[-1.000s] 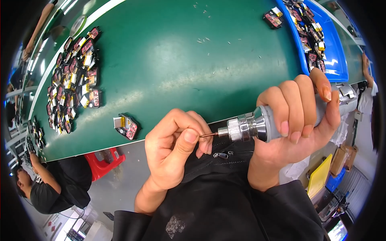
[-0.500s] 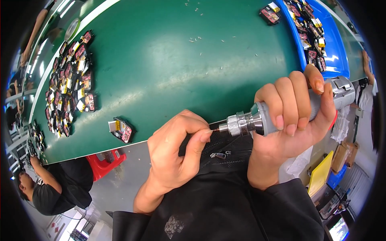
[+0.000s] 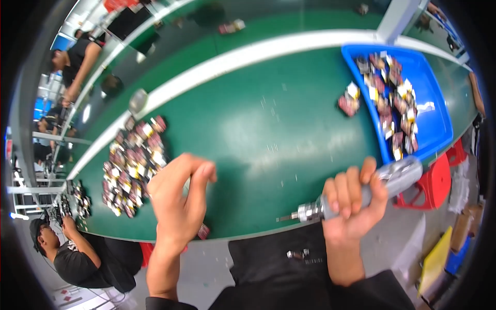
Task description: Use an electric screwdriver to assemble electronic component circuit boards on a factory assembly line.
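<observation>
Grey cylindrical screwdriver (image 3: 399, 176), silver collar (image 3: 310, 212) (thin bit (image 3: 285, 218)).

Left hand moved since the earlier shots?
Yes: against the pile on the table, the left hand has moved left and forward, closer to it and away from the driver.

The left hand (image 3: 178, 199), at eight o'clock, is blurred, its pinch unreadable, and hides most of a gadget (image 3: 203, 231). At four, the right hand (image 3: 354, 201) covers the screwdriver's (image 3: 400, 177) middle. Tiny bits (image 3: 273, 110) toward twelve are smeared. Six o'clock's edge crops the sleeves (image 3: 382, 290).
</observation>
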Demonstrator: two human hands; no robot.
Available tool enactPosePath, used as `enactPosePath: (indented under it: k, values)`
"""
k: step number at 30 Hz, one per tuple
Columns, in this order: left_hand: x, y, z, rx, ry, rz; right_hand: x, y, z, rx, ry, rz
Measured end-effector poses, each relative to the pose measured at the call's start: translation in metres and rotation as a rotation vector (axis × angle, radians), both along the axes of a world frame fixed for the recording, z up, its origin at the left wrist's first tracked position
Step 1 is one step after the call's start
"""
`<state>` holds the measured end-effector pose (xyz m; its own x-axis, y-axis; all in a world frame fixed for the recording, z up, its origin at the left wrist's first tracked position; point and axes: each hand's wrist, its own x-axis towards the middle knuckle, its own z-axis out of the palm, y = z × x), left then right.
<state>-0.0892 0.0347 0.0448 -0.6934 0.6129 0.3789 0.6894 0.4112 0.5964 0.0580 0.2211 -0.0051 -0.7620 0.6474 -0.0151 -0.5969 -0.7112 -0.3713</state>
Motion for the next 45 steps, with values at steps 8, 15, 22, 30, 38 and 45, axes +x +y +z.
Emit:
enactPosePath:
  k: [8,15,22,30,38,45]
  values:
    - [-0.18,0.088,-0.035,-0.164,0.034,0.158,0.006,-0.01,-0.01,0.013,-0.01,0.108]
    - [-0.23,0.152,-0.054,-0.306,0.238,0.258,0.004,-0.008,-0.013,0.063,-0.017,0.165]
    - [-0.241,0.121,-0.045,-0.435,0.47,-0.006,0.005,-0.007,-0.012,0.074,-0.014,0.199]
    - [-0.085,0.035,-0.018,-0.314,0.372,-0.246,0.001,-0.003,-0.013,0.079,0.034,0.204]
    - [0.045,-0.025,-0.025,-0.297,0.126,-0.279,0.006,-0.006,-0.015,0.092,0.054,0.205]
    - [0.052,-0.017,-0.016,-0.218,-0.027,-0.189,0.025,-0.03,-0.01,0.082,-0.023,0.254]
